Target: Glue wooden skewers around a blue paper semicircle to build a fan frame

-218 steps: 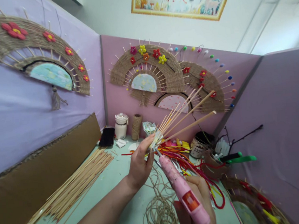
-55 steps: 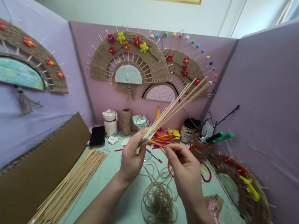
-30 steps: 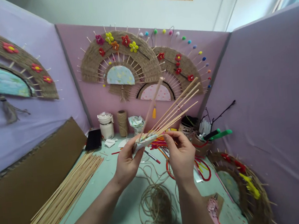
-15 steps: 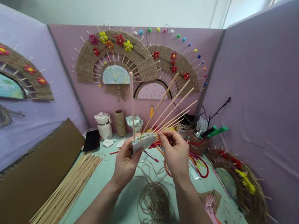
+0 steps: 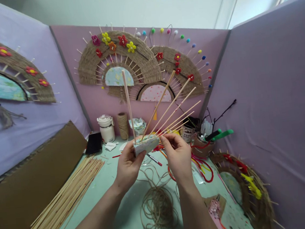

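A small cloth-covered fan base [image 5: 147, 145], pale with a floral print, is gripped at its left end by my left hand [image 5: 127, 165], thumb in front and fingers behind. Several thin wooden sticks [image 5: 172, 107] spread up and rightward from its top edge; the leftmost one stands nearly upright. My right hand [image 5: 178, 157] is closed in a pinch at the base's right end, close to the lowest sticks. Whatever lies between those fingertips is hidden. Below the hands, a loose tangle of jute twine [image 5: 158, 209] lies on the table.
Left on the table are a bundle of wooden sticks [image 5: 69, 198], a cardboard piece [image 5: 41, 190] and a black phone [image 5: 93, 143]. Behind stand a white jar [image 5: 106, 129] and a twine spool [image 5: 122, 126]. A finished fan [image 5: 245, 184] leans at right, near green-handled scissors [image 5: 223, 134].
The fan base has turned slightly, so the sticks' tips have swung a little to the left. Both hands keep nearly the same place and hold.
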A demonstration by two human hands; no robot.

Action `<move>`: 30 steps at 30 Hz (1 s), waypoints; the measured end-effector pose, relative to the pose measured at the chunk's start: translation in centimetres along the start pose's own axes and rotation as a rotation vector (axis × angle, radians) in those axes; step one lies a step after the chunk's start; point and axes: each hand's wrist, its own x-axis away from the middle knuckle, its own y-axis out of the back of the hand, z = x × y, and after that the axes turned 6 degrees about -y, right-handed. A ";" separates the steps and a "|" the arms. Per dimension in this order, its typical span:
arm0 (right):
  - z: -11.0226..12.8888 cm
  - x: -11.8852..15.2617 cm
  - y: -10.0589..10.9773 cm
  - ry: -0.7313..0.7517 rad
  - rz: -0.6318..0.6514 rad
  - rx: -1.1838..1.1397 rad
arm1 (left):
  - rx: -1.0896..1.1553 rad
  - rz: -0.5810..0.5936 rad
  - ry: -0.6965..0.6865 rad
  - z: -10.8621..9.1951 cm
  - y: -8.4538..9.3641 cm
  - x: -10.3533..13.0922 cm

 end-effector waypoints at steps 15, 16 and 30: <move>-0.5 -0.1 -0.5 -0.039 0.047 -0.018 | 0.078 -0.087 0.012 -0.1 0.0 -0.4; -0.6 -0.1 -0.5 -0.040 0.050 -0.016 | 0.097 -0.094 0.009 0.0 0.1 -0.5; -2.8 -0.1 -1.4 -0.006 0.155 0.074 | 0.398 -0.328 0.144 -1.1 0.3 -2.1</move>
